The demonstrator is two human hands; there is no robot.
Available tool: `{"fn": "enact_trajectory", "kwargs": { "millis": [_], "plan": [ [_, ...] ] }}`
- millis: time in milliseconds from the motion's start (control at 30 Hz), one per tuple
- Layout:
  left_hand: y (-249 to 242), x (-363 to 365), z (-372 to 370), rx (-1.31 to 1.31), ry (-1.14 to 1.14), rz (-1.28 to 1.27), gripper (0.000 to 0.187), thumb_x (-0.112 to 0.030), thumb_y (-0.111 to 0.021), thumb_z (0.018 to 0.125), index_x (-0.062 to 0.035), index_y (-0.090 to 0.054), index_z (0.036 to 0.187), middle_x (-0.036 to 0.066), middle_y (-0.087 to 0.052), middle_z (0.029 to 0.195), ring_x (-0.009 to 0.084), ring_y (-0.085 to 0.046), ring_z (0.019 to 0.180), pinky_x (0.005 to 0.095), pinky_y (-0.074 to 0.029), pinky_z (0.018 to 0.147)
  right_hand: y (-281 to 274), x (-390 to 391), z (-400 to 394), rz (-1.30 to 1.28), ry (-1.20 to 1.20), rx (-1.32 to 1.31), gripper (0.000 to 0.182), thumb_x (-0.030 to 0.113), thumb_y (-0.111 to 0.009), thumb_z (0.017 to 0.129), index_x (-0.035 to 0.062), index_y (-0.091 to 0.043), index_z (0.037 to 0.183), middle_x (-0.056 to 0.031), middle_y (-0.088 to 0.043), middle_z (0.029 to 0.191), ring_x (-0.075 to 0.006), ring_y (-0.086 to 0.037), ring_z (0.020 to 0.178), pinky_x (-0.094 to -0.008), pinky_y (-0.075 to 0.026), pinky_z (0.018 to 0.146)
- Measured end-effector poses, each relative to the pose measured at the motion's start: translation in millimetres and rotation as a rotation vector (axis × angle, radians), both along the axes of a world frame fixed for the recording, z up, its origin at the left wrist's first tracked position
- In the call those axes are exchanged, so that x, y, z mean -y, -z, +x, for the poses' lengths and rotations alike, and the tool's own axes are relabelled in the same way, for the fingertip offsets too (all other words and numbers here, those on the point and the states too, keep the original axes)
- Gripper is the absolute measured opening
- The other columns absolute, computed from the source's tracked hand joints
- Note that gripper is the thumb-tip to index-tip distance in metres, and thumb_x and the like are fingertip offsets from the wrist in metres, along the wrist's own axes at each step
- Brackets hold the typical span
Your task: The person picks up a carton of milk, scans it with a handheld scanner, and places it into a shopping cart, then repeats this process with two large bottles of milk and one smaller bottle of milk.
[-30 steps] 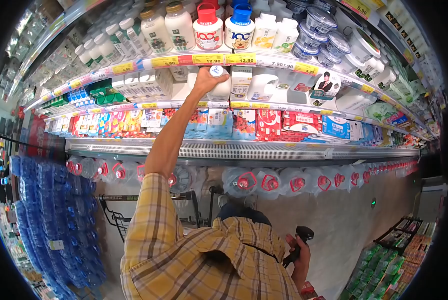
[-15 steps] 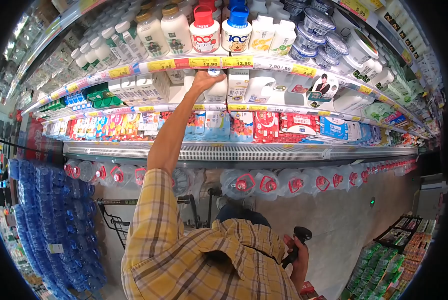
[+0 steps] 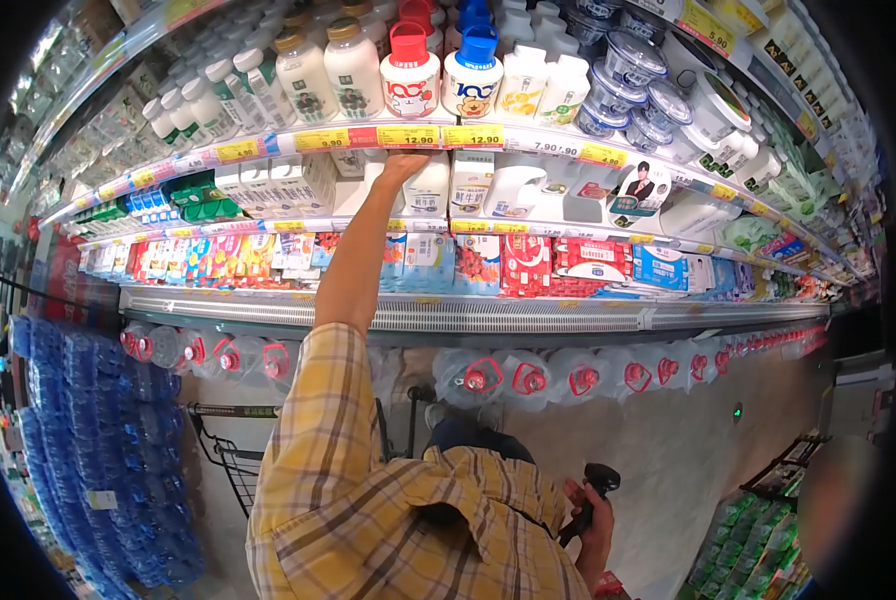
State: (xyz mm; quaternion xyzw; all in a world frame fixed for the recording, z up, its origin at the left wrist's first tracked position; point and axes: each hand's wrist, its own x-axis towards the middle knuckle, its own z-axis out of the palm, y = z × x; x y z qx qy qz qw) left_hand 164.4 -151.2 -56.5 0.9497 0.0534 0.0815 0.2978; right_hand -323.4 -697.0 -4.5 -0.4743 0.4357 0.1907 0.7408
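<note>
My left hand (image 3: 406, 164) reaches into the middle shelf at the upper centre. Its fingers are hidden under the shelf edge above, next to a white milk bottle (image 3: 427, 188). A carton (image 3: 471, 182) stands just right of that bottle. Above, a bottle with a red cap (image 3: 410, 85) and one with a blue cap (image 3: 473, 86) stand side by side. At the lower right, my right hand (image 3: 592, 520) is wrapped round a black handheld device (image 3: 588, 497).
A cart (image 3: 230, 455) stands at lower left beside stacked blue bottles (image 3: 108, 460). Large water bottles (image 3: 583, 372) line the floor below the cooler. Green bottles (image 3: 753, 535) are at lower right. A blurred shape (image 3: 840, 495) shows at the right edge.
My left hand has moved deeper under the shelf edge, so its fingers and the bottle's cap are out of sight. A blurred shape has appeared at the lower right.
</note>
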Motion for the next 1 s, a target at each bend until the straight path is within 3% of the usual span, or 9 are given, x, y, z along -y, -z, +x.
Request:
{"fn": "enact_trajectory", "kwargs": {
  "millis": [100,233,333,433,467,500,633,833,1000],
  "plan": [
    [-2.3,-10.3,5.9,-0.15,0.141,0.129,0.07,-0.057,-0.041,0.088,-0.012,-0.032,0.142,0.011,-0.027,0.149,0.0266,-0.024,0.137,0.0386,-0.02,0.112,-0.7,1.9,-3.8,-0.01,0.018,-0.004,0.037,0.014,-0.062,0.085,0.0012,-0.046,0.116,-0.0246,-0.059,0.112,-0.0278,-0.062,0.098,-0.0201,-0.047,0.051],
    [6.4,-16.5,4.6,-0.157,0.141,0.005,0.07,-0.057,-0.041,0.089,-0.0112,-0.033,0.141,0.011,-0.027,0.149,0.0266,-0.023,0.137,0.0391,-0.017,0.112,-5.2,-0.8,-3.2,-0.032,0.005,-0.009,0.037,0.014,-0.062,0.085,0.0008,-0.047,0.116,-0.0242,-0.06,0.11,-0.0272,-0.062,0.097,-0.0198,-0.047,0.051],
    [10.7,-8.3,7.8,-0.04,0.121,-0.085,0.068,-0.056,-0.047,0.085,-0.014,-0.038,0.138,0.009,-0.032,0.147,0.0274,-0.023,0.136,0.0426,-0.015,0.112,-7.5,-1.6,0.3,-0.035,0.007,-0.013,0.036,0.014,-0.062,0.085,0.0006,-0.047,0.115,-0.0239,-0.061,0.109,-0.0266,-0.063,0.095,-0.0195,-0.046,0.051],
    [38.9,2.8,18.8,0.238,0.086,-0.098,0.061,-0.051,-0.057,0.082,-0.0117,-0.05,0.128,0.011,-0.043,0.139,0.0291,-0.036,0.128,0.0421,-0.025,0.108,-13.0,-2.5,0.4,-0.101,-0.079,-0.015,0.037,0.015,-0.062,0.085,0.0008,-0.047,0.116,-0.0234,-0.061,0.109,-0.0261,-0.063,0.095,-0.0195,-0.046,0.051],
    [18.9,15.8,-0.6,0.333,-0.01,0.148,0.059,-0.046,-0.066,0.077,-0.0102,-0.055,0.122,0.013,-0.047,0.134,0.0314,-0.04,0.124,0.0421,-0.028,0.106,-13.5,-1.8,2.7,-0.099,-0.093,-0.006,0.037,0.015,-0.062,0.086,0.0011,-0.047,0.116,-0.0231,-0.061,0.109,-0.0258,-0.063,0.094,-0.0195,-0.047,0.051],
    [46.4,16.9,8.0,0.498,-0.112,-0.104,0.072,-0.041,-0.073,0.071,-0.0019,-0.048,0.126,0.024,-0.045,0.13,0.0386,-0.04,0.121,0.0437,-0.029,0.104,-13.1,-1.1,5.2,-0.097,-0.108,0.002,0.036,0.016,-0.062,0.086,0.0014,-0.047,0.115,-0.0227,-0.061,0.109,-0.0255,-0.064,0.093,-0.0196,-0.047,0.051],
    [9.2,61.2,-68.6,0.544,-0.241,-0.199,0.085,-0.018,-0.074,0.068,0.0151,-0.025,0.13,0.04,-0.03,0.128,0.0484,-0.031,0.123,0.0471,-0.026,0.106,-10.2,4.6,16.4,-0.122,-0.187,-0.017,0.036,0.017,-0.062,0.086,0.0012,-0.047,0.115,-0.0222,-0.062,0.108,-0.0254,-0.064,0.092,-0.0195,-0.047,0.051],
    [17.4,100.9,-160.1,0.369,-0.22,-0.481,0.069,-0.008,-0.072,0.069,0.0056,-0.037,0.127,0.031,-0.04,0.128,0.044,-0.041,0.119,0.0419,-0.036,0.101,-13.6,-3.9,46.5,-0.152,-0.373,-0.039,0.039,0.019,-0.064,0.083,0.0011,-0.049,0.114,-0.0147,-0.065,0.101,-0.0202,-0.065,0.086,-0.0222,-0.044,0.053],
    [21.7,144.7,-295.7,0.286,-0.125,-0.617,0.046,-0.01,-0.072,0.074,-0.0013,-0.054,0.115,0.02,-0.061,0.108,0.0344,-0.059,0.101,0.0403,-0.046,0.086,-15.0,-22.8,74.2,-0.181,-0.522,-0.103,0.04,0.019,-0.064,0.083,0.0011,-0.047,0.115,-0.016,-0.064,0.105,-0.0233,-0.065,0.094,-0.0226,-0.045,0.055]
  ]
}}
